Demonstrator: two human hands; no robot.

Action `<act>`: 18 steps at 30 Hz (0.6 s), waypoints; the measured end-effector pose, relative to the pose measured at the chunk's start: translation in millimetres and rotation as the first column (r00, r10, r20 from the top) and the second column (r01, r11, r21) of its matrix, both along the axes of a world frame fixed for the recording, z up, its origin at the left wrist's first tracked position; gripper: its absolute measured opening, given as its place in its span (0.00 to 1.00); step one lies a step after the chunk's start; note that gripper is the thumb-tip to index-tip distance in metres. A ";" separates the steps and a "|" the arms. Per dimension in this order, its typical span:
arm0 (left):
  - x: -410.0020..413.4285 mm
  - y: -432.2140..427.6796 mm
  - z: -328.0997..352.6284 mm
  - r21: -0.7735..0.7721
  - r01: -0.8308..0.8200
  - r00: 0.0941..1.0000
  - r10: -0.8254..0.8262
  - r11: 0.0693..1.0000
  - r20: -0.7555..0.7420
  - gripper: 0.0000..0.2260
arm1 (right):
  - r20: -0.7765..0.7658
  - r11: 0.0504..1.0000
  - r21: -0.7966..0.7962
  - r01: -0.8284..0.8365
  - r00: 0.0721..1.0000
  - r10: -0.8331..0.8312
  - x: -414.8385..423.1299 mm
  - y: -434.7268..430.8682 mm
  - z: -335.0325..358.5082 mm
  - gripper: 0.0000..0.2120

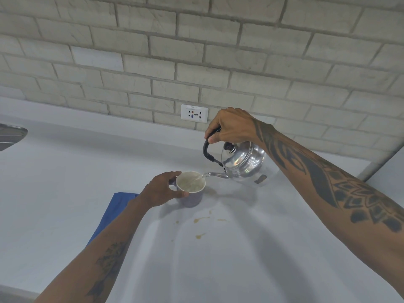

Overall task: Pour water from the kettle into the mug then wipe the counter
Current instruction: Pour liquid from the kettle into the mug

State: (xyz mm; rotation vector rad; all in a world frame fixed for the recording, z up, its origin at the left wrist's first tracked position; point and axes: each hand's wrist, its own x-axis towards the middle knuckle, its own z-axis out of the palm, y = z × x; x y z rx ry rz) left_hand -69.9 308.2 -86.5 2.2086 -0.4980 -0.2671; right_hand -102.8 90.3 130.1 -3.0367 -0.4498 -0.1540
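Observation:
A shiny steel kettle [244,162] with a black handle and lid knob is tilted to the left above the white counter [65,193]. My right hand [231,126] grips its handle from above. Water runs from the thin spout into a purple mug [192,199] with a pale inside, standing on the counter. My left hand [162,190] wraps around the mug's left side. A blue cloth [113,208] lies on the counter under my left forearm, partly hidden by it. Brown spill stains [202,219] mark the counter in front of the mug.
A wall socket [194,113] sits in the brick backsplash behind the kettle. A metal sink edge [11,134] shows at the far left. A white upright panel [384,169] bounds the counter on the right.

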 end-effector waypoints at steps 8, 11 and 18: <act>1.4 0.3 -1.2 -0.016 0.006 1.000 -0.006 1.000 0.005 0.25 | -0.003 1.000 0.005 0.018 1.000 -0.018 4.1 1.8 0.4 0.08; 2.6 0.4 -2.4 -0.012 0.009 1.000 -0.009 1.000 0.002 0.28 | 0.001 1.000 0.006 0.011 1.000 -0.011 3.9 1.4 0.6 0.08; 2.8 1.0 -1.9 0.000 0.014 1.000 -0.014 1.000 0.017 0.25 | 0.005 1.000 0.030 0.008 1.000 -0.009 0.9 -4.0 -0.8 0.08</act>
